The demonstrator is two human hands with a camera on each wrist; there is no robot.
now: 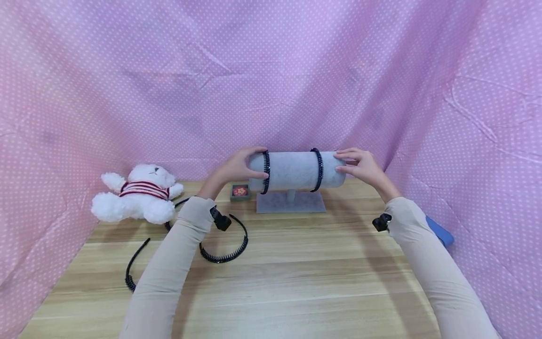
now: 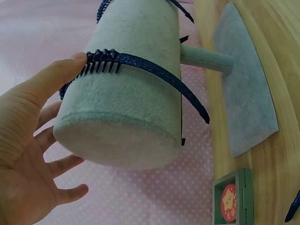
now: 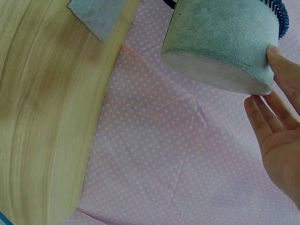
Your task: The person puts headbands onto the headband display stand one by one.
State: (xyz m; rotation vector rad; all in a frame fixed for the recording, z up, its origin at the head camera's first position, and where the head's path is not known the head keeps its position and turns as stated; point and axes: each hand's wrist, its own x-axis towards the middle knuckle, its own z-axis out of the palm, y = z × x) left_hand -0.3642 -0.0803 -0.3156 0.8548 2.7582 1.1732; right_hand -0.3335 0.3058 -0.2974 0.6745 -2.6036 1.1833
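A grey plush T-bar display stand stands at the back of the table, with two dark toothed headbands around its roll. My left hand is at the roll's left end. Its thumb presses the left headband beside the teeth, an index finger reaches over the top, and the other fingers spread past the end. The right headband sits apart from both hands. At the roll's right end, my right hand holds the edge between thumb and fingers; no headband is in it.
Loose headbands lie at left, partly behind the left sleeve. A white plush bear in a striped top lies at back left. A small green box is beside the stand base. Behind the right sleeve shows a blue object. Pink dotted cloth surrounds the table.
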